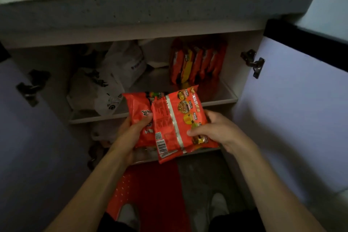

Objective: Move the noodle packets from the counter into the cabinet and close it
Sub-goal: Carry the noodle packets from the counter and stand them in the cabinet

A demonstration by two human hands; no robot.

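Two crinkly red noodle packets (169, 122) in both hands' grip

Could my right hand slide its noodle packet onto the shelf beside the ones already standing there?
Probably yes. Both doors are open and the shelf looks bare in front of the standing packets. The right hand already holds its packet just below that shelf.
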